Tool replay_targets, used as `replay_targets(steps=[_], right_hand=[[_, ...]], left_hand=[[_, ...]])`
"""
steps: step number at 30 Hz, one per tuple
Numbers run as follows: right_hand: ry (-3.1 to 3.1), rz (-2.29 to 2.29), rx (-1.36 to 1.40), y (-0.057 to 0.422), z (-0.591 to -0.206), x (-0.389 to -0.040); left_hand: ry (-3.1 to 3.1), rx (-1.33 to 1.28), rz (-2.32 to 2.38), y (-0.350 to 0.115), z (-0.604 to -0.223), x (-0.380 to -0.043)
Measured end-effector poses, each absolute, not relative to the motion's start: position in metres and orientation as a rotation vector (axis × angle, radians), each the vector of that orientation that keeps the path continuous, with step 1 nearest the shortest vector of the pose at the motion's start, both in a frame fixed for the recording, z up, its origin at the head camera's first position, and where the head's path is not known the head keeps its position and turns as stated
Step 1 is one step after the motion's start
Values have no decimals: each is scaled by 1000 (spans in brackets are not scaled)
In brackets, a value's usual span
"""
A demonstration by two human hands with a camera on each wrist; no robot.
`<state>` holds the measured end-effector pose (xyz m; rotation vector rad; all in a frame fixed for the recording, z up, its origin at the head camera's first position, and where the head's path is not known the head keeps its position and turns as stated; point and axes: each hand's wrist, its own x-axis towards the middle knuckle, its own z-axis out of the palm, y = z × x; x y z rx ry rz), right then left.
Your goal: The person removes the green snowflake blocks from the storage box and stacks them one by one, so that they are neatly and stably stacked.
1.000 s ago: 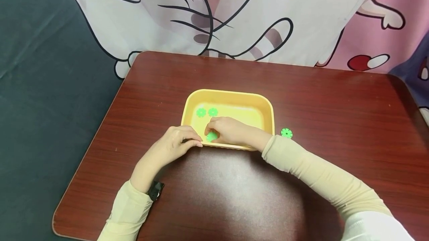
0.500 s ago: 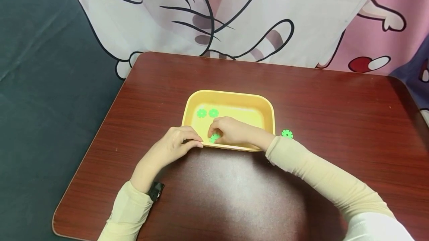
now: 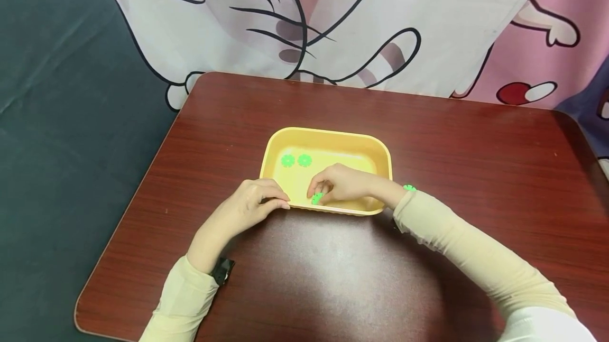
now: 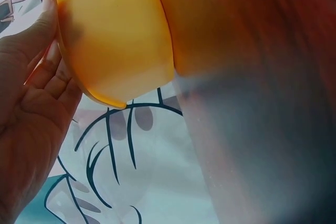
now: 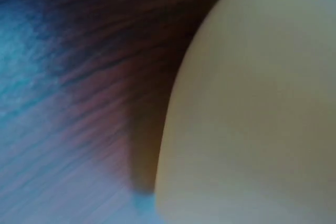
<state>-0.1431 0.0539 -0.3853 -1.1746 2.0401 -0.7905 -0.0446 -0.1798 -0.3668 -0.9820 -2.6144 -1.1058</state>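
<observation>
A yellow plastic basin (image 3: 333, 141) with rounded corners stands on the table. My left hand (image 3: 245, 202) pinches its near-left rim between thumb and fingers; the left wrist view shows that hand (image 4: 37, 98) at the edge of the basin (image 4: 115, 35). Reaching inside, my right hand (image 3: 349, 183) pinches a green notched plastic disc (image 3: 316, 199) low by the near wall. Two like discs (image 3: 287, 160) lie side by side on the basin floor at the far left. Another green disc (image 3: 409, 187) is on the table to the right, partly covered by the right sleeve.
The dark red wood-grain table (image 3: 466, 146) reaches back to a cartoon-cat curtain (image 3: 361, 9). At the left is a dark green-grey cloth surface (image 3: 62, 146). A blurred pale yellow surface (image 5: 252, 108) fills much of the right wrist view.
My right hand has slid rightward along the basin's near wall, taking the green disc with it. The right sleeve now covers more of the outside disc. The left hand keeps its place.
</observation>
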Motion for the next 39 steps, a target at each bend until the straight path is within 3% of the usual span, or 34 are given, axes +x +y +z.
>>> replay_targets(steps=[22,39], right_hand=[[2283,-1194,-642,144,-340,-141],[2360,-1305,-520,229,-344,-120]], left_hand=[[-2629,-993,-1105,-179,-367,-45],[-2637,-982,-1113,-178,-368,-46]])
